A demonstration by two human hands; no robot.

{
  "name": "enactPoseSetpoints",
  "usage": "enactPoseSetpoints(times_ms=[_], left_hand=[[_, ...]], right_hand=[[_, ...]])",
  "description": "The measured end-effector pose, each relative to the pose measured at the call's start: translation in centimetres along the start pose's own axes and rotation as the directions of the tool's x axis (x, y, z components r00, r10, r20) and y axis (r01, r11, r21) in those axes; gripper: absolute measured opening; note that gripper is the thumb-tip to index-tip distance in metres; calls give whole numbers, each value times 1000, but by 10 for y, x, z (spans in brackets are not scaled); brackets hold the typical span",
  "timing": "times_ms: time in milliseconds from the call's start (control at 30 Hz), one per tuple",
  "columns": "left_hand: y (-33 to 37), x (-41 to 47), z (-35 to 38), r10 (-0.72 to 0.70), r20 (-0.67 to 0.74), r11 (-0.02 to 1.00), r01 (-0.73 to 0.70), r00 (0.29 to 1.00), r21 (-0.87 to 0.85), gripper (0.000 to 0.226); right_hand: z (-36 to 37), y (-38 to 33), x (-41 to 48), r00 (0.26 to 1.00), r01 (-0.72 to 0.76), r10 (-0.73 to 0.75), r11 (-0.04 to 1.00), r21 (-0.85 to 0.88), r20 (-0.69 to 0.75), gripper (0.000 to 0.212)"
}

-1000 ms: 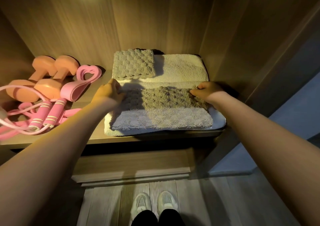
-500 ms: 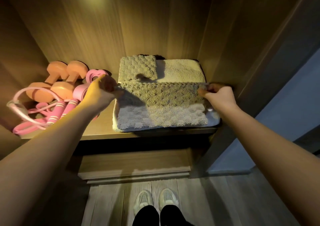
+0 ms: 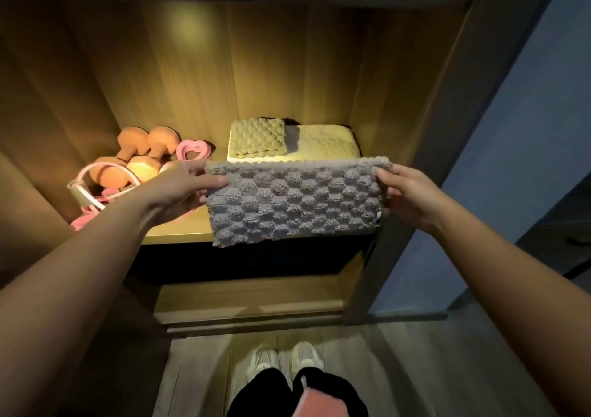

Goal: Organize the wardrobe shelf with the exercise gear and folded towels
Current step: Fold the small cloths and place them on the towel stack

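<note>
Two folded towels (image 3: 323,143) sit at 12 o'clock, exercise gear (image 3: 140,151) at 10; left hand (image 3: 182,189) and right hand (image 3: 409,192) pinch a grey towel (image 3: 294,202), not yet shelved.

Front of the towel stack (image 3: 323,143) behind the grey towel (image 3: 294,202)

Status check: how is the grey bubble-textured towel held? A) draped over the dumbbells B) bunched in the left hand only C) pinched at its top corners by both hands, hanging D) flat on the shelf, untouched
C: the left hand and right hand each pinch a top corner of the grey bubble-textured towel, which hangs before the shelf.
</note>
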State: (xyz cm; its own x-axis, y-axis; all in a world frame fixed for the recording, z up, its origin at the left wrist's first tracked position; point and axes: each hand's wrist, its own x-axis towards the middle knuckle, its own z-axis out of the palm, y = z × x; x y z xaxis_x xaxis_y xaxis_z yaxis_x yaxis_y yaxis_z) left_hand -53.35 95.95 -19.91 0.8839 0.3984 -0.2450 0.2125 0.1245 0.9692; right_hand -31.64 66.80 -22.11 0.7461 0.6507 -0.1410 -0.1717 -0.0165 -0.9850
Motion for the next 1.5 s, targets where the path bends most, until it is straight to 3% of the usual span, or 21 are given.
enactPoseSetpoints(times_ms=[33,67,133,200,333,400,500,633,767,933,1067,1133,1200,1300,1367,1500], left_hand=[[-3,1,1,0,9,1000,1,1000,-29,83],[-7,3,4,7,9,999,-7,1000,-51,79],[-16,14,12,18,-51,998,-22,999,-67,52],[-28,30,22,44,-198,998,-53,979,-41,36],[-51,71,32,130,-565,967,22,815,254,31],[-59,87,34,231,-602,897,72,764,435,26],[-65,115,29,329,-560,769,128,760,626,26],[-72,154,13,372,-515,609,216,772,763,37],[-77,182,8,416,-489,432,306,766,848,35],[-81,198,2,487,-423,346,276,764,897,33],[-68,191,10,456,-450,382,288,768,878,27],[-60,176,23,501,-394,396,200,770,896,33],[-59,154,49,555,-247,398,7,794,917,33],[-79,136,85,446,18,205,-122,895,971,47],[-95,145,88,374,51,132,-107,926,985,54],[-106,159,79,338,-46,113,8,940,994,58]], right_hand=[[1,3,0,1000,-5,6,1000,29,-20,18],[2,7,2,998,1,1,999,33,-65,21],[6,17,10,979,28,-39,998,-60,-200,26],[12,29,21,940,54,-135,966,-254,-313,34],[21,52,53,863,60,-328,823,-566,-385,35],[21,60,75,859,-11,-324,762,-648,-396,33],[19,67,111,870,-105,-283,693,-713,-403,30],[17,70,157,901,-163,-266,525,-836,-343,30],[17,78,187,913,-179,-255,453,-873,-320,34],[16,86,197,896,-206,-322,307,-929,-305,36],[25,64,185,907,-259,-271,242,-935,-321,35],[35,53,165,911,-215,-318,177,-960,-262,43],[52,53,143,943,-31,-325,136,-990,-74,51],[76,74,120,979,190,-100,120,-974,179,55],[79,90,122,983,179,-41,63,-982,177,53],[74,101,134,995,87,-49,60,-994,84,51]])
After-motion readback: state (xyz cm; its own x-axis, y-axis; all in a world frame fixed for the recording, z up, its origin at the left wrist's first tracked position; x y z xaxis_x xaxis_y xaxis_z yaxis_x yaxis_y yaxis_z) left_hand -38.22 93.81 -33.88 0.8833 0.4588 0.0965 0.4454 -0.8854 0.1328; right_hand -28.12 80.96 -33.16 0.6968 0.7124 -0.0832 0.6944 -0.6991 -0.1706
